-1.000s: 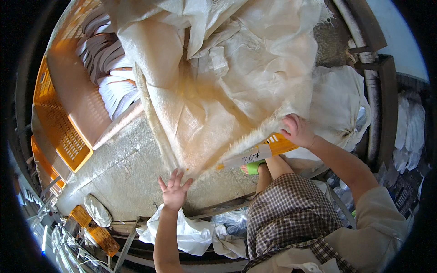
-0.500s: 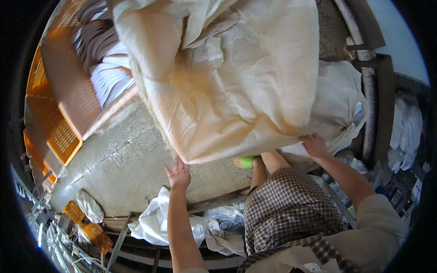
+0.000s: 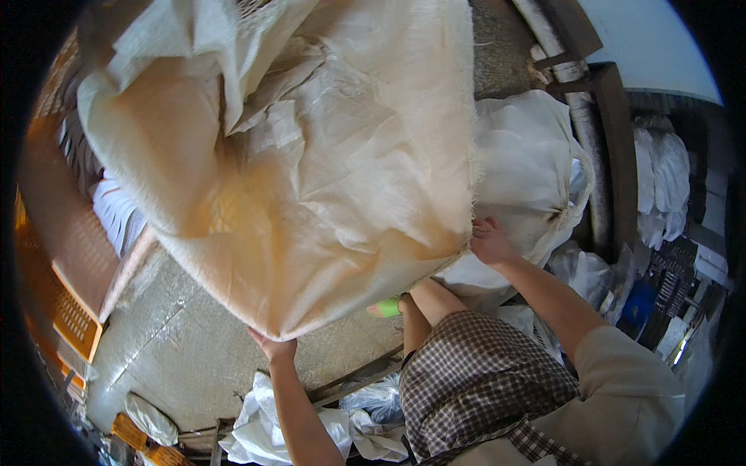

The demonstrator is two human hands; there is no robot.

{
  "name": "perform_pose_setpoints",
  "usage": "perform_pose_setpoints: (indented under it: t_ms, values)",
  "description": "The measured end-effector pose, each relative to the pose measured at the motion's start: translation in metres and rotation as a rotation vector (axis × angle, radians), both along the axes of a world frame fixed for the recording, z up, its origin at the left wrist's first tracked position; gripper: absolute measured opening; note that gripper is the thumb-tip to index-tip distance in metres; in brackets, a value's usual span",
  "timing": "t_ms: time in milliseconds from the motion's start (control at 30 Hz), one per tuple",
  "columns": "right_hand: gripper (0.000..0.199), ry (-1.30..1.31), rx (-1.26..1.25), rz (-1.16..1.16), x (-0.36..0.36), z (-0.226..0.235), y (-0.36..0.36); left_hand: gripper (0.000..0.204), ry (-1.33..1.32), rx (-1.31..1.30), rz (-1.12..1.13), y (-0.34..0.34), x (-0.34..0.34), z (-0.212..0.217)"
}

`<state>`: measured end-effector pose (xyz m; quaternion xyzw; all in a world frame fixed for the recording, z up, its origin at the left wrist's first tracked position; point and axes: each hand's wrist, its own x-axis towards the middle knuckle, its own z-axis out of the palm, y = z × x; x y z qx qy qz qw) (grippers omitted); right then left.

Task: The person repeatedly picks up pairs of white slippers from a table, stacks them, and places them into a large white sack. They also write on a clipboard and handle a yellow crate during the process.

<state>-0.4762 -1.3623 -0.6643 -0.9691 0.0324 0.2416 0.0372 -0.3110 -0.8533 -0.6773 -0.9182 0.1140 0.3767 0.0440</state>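
A large cream woven sack (image 3: 350, 163) spreads wide-mouthed in front of me, its creased inside showing. At its near rim, my left hand (image 3: 272, 346) is closed on the fabric, the fingers partly hidden behind it. My right hand (image 3: 493, 242) pinches the frayed right-hand edge of the same sack. Just beyond that hand stands a filled whitish sack (image 3: 521, 147), gathered and tied at its right side. What lies under the open sack is hidden.
Orange plastic crates (image 3: 76, 311) stand at the left, with stacked white and dark pieces (image 3: 116, 213) beside them. A pipe (image 3: 587, 140) runs along the right. White plastic bags (image 3: 260, 415) lie low in front, above the concrete floor (image 3: 179, 334). More clear bags (image 3: 583, 268) sit at the right.
The open sack has shifted left and nearer to me in the view. My left hand, earlier spread at the rim, now grips it. My right hand has stayed on the right edge.
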Motion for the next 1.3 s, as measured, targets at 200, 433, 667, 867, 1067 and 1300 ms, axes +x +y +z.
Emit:
perform_pose_setpoints:
  t_ms: [200,433,667,867,1067,1300]
  values:
    - [0.031,-0.092,0.350,-0.472,0.042,-0.050,0.009,0.060,-0.153,0.096,-0.140,0.014,-0.037,-0.001]
    - [0.032,0.246,0.436,-0.398,0.089,-0.006,-0.016,0.071,0.121,-0.580,0.902,0.006,-0.084,0.058]
    - [0.030,-0.790,1.212,-0.948,0.217,0.092,-0.077,0.058,0.727,-1.299,1.752,-0.116,-0.086,0.074]
    - [0.039,-0.623,1.386,-1.253,0.344,0.078,-0.094,0.044,0.337,-1.184,2.295,-0.171,-0.063,0.009]
    - [0.028,-0.315,1.574,-1.443,0.363,0.020,-0.104,0.042,0.300,-1.227,2.192,-0.165,-0.072,0.003]
    - [0.034,-0.444,1.256,-1.203,0.260,0.048,-0.098,0.042,0.406,-1.327,2.213,-0.168,-0.055,0.024]
